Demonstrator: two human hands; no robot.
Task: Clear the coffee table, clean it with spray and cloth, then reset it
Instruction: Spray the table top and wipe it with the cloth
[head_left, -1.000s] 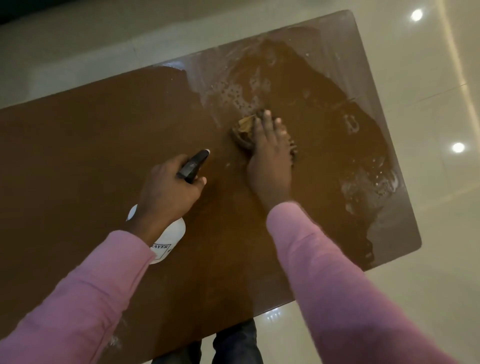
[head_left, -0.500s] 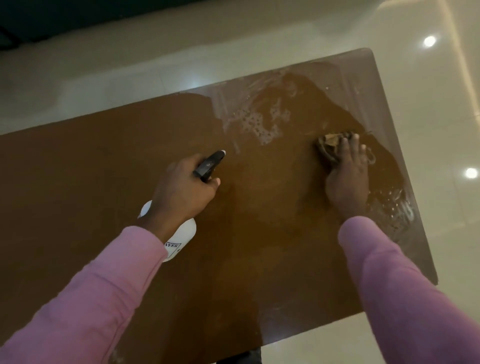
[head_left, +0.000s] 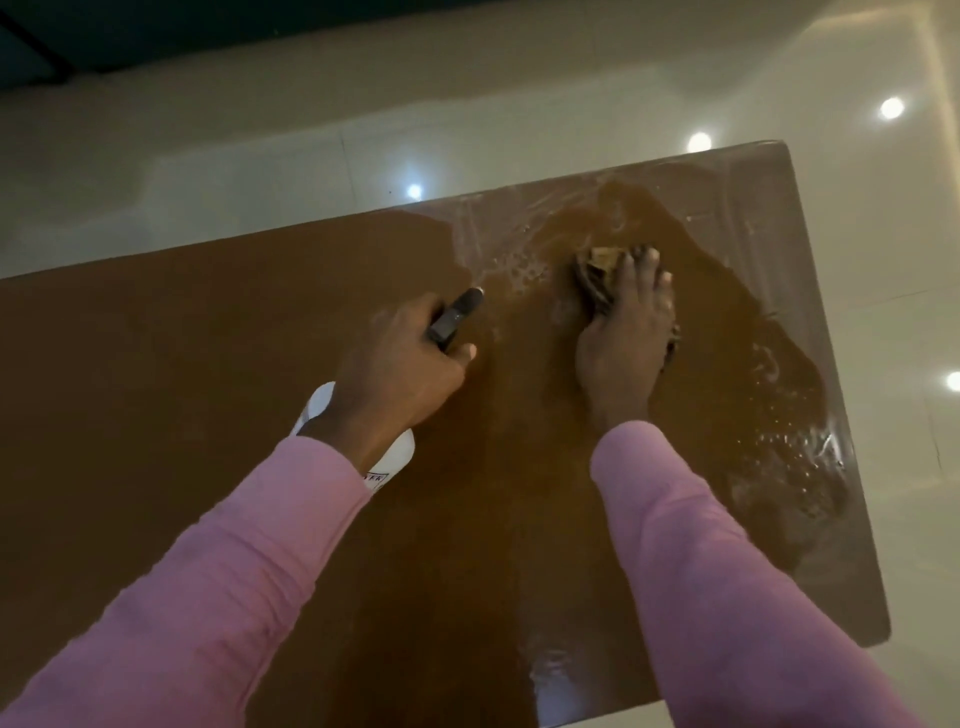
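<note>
Brown wood fills most of the head view: a long coffee table (head_left: 156, 389) seen from above, standing on a pale glossy tiled floor (head_left: 260, 156) that mirrors several round ceiling lights. Two arms in pink sleeves (head_left: 208, 597) reach in from the bottom edge. The left hand (head_left: 400, 374) is wrapped around the neck of a spray bottle (head_left: 401, 451), fingers clenched on it and the thumb lying along the side. The bottle's white body shows under the wrist, and its black nozzle points away towards the far right. The bottle is held just above the middle of the table. The right hand (head_left: 628, 338) lies flat on a crumpled brownish cloth (head_left: 597, 270), fingers stretched out straight and pressing it onto the tabletop near the far right end. Around the cloth the wood is darker and shiny, a wet patch (head_left: 727, 364) with small bubbles and streaks spreading towards the right edge. The left half of the table looks dry and matt.
</note>
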